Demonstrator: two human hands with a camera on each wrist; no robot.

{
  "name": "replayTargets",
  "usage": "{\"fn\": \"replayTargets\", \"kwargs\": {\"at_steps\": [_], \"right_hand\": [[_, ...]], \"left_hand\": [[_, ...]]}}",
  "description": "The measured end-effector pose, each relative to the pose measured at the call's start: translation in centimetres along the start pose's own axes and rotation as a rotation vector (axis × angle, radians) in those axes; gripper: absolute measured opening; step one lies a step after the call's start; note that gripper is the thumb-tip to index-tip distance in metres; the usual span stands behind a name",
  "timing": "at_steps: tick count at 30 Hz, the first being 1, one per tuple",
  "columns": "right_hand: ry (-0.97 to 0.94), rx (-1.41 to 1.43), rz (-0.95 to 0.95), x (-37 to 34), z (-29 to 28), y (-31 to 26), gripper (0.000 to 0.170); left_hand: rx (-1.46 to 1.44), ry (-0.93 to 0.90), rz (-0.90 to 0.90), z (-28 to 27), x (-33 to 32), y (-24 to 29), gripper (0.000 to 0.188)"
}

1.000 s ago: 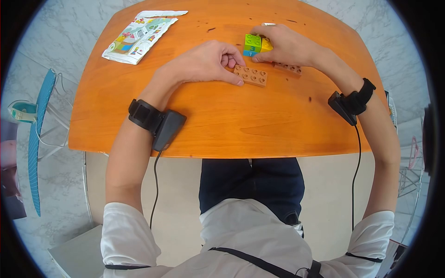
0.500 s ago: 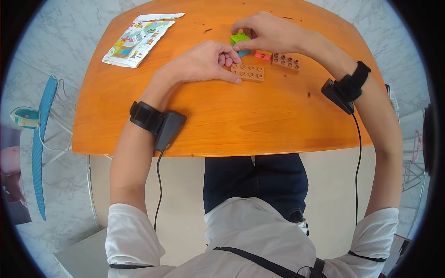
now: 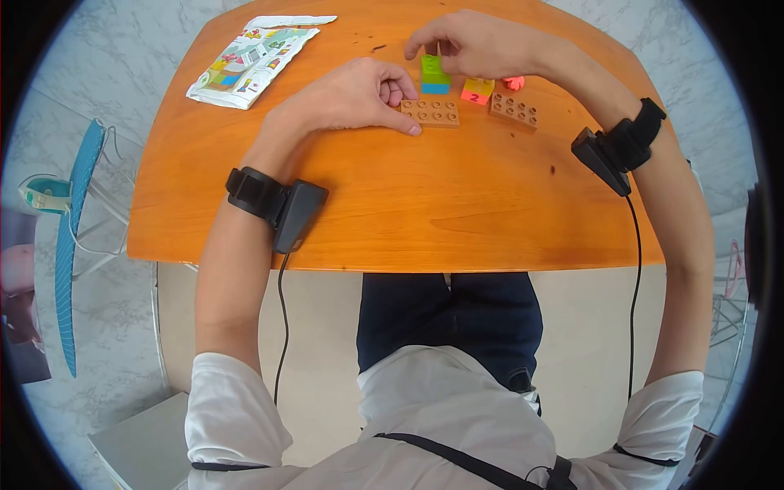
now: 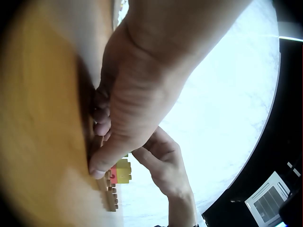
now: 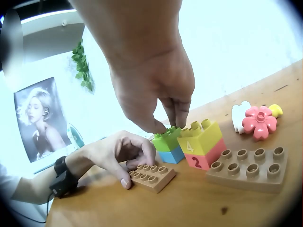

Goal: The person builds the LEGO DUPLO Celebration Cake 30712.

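Note:
My left hand (image 3: 355,94) pinches one end of a brown eight-stud building brick (image 3: 433,113) between thumb and fingers, low over the wooden table. Farther back stands a stack of a green brick (image 3: 431,69) on a blue brick (image 3: 435,88). My right hand (image 3: 478,41) hovers over this stack, its index finger and thumb apart; in the right wrist view the fingertips overlap the green studs. Just right of the stack, a yellow brick (image 5: 202,138) marked 4 sits on a red brick (image 5: 207,155) marked 2. A second brown brick (image 3: 514,111) lies beside them.
A pink flower piece (image 5: 260,123), a white piece (image 5: 240,116) and a yellow piece (image 5: 276,111) stand behind the second brown brick. A printed packet (image 3: 253,67) lies at the table's back left. The table's front edge (image 3: 392,269) runs close before the body.
My right hand shifted the green-and-blue stack left, away from the yellow-and-red one, then loosened its fingers from it. My left hand moved slightly left and away with the brown brick.

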State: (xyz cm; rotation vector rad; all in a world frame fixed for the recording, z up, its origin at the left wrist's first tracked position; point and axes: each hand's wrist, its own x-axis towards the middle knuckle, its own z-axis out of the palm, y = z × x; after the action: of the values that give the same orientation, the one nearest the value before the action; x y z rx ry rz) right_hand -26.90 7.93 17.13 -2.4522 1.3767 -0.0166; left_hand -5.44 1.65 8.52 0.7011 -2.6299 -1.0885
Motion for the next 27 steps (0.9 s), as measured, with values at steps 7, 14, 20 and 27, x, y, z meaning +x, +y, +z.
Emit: {"fn": "replayTargets", "kwargs": {"at_steps": [7, 14, 20, 27], "right_hand": [[0.143, -0.007, 0.128, 1.3, 1.3, 1.2, 0.038], [0.155, -0.065, -0.014, 1.5, 2.6, 3.4, 0.039], [0.236, -0.038, 0.078, -1.5, -1.8, -1.7, 0.038], [0.256, 0.2, 0.037, -1.3, 0.9, -0.9, 0.038]], "left_hand": [[-0.032, -0.015, -0.022, -0.1, 0.0, 0.1, 0.047], [-0.037, 0.009, 0.003, 0.0, -0.1, 0.3, 0.038], [-0.032, 0.005, 0.006, -0.1, 0.2, -0.6, 0.05], [-0.373, 0.102, 0.038, 0.2, 0.8, -0.6, 0.05]]}}
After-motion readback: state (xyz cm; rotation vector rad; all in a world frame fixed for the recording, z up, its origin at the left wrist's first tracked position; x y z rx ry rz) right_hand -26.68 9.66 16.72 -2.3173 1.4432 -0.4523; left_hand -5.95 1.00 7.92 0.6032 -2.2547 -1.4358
